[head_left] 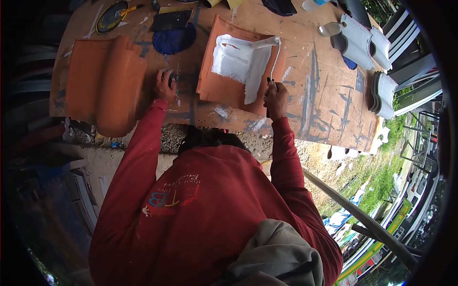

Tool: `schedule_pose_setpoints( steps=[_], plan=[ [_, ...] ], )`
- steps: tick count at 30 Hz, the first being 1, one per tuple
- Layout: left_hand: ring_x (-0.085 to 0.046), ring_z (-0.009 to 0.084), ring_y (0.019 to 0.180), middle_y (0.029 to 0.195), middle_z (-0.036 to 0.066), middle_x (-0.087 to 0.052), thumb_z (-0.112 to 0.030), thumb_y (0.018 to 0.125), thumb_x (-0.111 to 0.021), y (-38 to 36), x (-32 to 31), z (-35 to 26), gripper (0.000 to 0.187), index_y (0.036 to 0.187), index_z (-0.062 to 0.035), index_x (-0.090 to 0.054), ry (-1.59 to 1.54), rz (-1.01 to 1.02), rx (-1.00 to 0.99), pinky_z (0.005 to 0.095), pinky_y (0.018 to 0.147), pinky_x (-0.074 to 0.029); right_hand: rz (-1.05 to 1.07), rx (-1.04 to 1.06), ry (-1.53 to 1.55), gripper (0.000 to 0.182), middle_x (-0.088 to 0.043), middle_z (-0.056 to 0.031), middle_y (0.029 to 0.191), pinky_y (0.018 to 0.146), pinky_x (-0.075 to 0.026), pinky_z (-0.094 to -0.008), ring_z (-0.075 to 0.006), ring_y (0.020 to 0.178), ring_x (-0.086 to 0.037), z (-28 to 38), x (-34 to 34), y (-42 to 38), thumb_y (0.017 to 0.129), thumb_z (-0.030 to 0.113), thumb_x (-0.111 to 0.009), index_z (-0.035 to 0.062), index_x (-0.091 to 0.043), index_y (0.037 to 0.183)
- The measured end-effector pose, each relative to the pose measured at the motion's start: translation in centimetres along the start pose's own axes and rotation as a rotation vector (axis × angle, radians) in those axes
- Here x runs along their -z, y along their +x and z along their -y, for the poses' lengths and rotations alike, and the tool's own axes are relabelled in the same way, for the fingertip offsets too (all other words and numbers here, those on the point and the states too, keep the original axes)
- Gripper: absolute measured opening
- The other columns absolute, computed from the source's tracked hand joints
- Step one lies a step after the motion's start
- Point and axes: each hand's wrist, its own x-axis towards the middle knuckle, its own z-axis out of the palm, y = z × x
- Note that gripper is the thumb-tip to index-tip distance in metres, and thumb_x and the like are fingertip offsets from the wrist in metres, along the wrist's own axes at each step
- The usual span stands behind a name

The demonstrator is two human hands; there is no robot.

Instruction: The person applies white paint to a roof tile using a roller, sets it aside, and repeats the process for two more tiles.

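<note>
My right hand [275, 99] grips the dark handle of a paint roller [277, 57]. Its white roller head lies against the upper right of a terracotta roof tile [206, 78]. White paint covers much of that tile's middle, with a streak down the right side, while its left and lower edges are still orange. My left hand [165, 86] is at the tabletop, left of this tile, its fingers curled against a small dark thing that I cannot make out. Further left lies a second roof tile [102, 81], plain orange, overhanging the table's front edge.
The paint-stained wooden table [310, 105] carries a round paint-smeared lid [110, 18] with a yellow brush, a dark blue cloth [174, 40], and a glass bottle [331, 29]. Several grey-white tiles [355, 43] are stacked at the right. A pole [358, 214] slants at lower right.
</note>
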Motion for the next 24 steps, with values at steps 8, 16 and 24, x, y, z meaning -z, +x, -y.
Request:
schedule_pose_setpoints(
  steps=[8, 16, 24],
  plan=[
    [-0.058, 0.0437, 0.115, 0.130, 0.020, -0.055, -0.011, 0.089, -0.063, -0.4, -0.3, 0.7, 0.043, 0.131, -0.0089, -0.059, -0.024, 0.000, 0.058, 0.0495, 0.095, -0.049, -0.084, 0.318, -0.566, 0.020, -0.073, -0.0170, 0.088, 0.072, -0.055, -0.0418, -0.0305, 0.076, -0.071, 0.3, 6.9, -2.8, 0.095, 0.017, -0.066, -0.0003, -0.069, 0.106],
    [-0.058, 0.0428, 0.115, 0.129, 0.021, -0.055, -0.011, 0.090, -0.062, -0.3, -0.5, 1.0, 0.038, 0.128, -0.0087, -0.061, -0.050, 0.001, 0.085, 0.0486, 0.094, -0.050, 0.335, 0.884, -0.972, 0.007, -0.071, -0.0116, 0.090, 0.066, -0.053, -0.0448, -0.0359, 0.078, -0.069, 4.2, 7.2, 1.9, 0.089, 0.010, -0.069, 0.0064, -0.069, 0.095],
    [-0.058, 0.0414, 0.115, 0.127, 0.017, -0.057, -0.012, 0.089, -0.064, -0.2, 0.1, 0.4, 0.037, 0.126, -0.0084, -0.062, -0.023, 0.001, 0.056, 0.0479, 0.095, -0.049, 0.491, 0.736, -0.973, 0.005, -0.070, -0.0115, 0.089, 0.066, -0.051, -0.0467, -0.0385, 0.080, -0.067, 5.3, 6.0, 1.3, 0.088, 0.009, -0.068, 0.0054, -0.066, 0.090]
  ],
)
